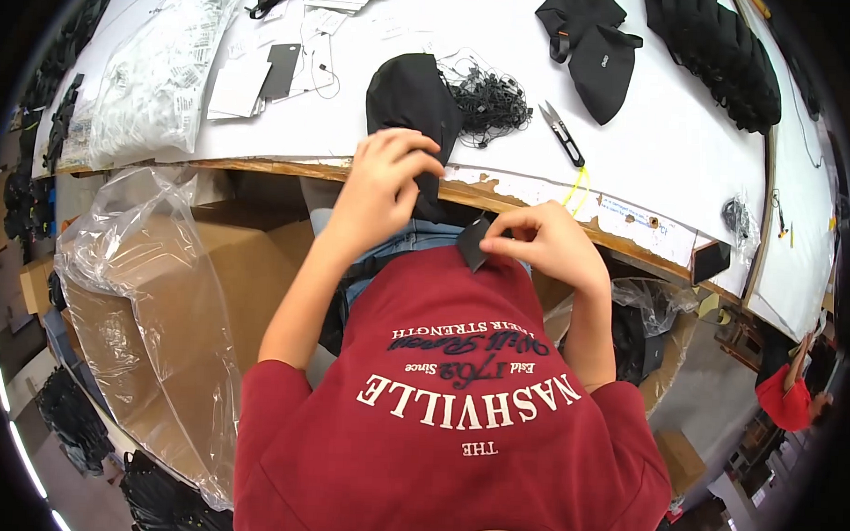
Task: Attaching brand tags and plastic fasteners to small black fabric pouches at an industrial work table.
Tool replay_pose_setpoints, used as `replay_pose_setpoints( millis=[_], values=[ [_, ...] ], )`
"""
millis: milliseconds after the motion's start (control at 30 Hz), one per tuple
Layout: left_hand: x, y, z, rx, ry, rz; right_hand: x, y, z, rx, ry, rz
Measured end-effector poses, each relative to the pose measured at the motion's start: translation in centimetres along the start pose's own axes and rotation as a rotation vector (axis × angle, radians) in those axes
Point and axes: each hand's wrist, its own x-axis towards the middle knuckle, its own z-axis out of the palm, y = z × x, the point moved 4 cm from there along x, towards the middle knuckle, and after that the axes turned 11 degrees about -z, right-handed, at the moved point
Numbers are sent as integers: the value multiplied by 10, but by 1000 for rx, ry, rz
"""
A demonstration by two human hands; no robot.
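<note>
A black fabric item, looking like a small bag, lies over the near edge of the table and hangs partly down toward my lap. My left hand is closed on its near part, fingers bent; the fingertips are partly hidden. In front of my red shirt, my right hand pinches a small black hang tag between thumb and fingers. Beside the bag sits a tangled heap of black tag strings. Black-handled thread snips with a yellow cord lie to the right of the heap.
More black fabric pieces lie at the far right, next to a stacked black row. Cards and a clear plastic bag are on the left. A phone rests at the table edge. Cardboard boxes stand below.
</note>
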Motion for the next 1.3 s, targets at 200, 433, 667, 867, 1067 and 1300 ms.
replay_pose_setpoints(
  millis=[200, 433, 667, 867, 1067, 1300],
  values=[
    [-48, -15, 12, -213, 333, -443, 27, -12, 2, -264, 399, -70],
    [-66, -28, 42, -379, 92, -683, 59, 3, 25, -390, 204, -129],
    [-69, -37, 54, -1026, 29, -860, 55, 11, 31, 45, 81, 3],
    [-65, -28, 47, -1226, -13, -882, 60, 15, 37, 422, 74, -97],
    [-68, -24, 42, -1096, 43, -819, 58, 8, 35, 32, 69, -104],
    [-64, 6, -8, -521, 573, -468, 45, -5, 16, 586, 294, -312]
  ],
)
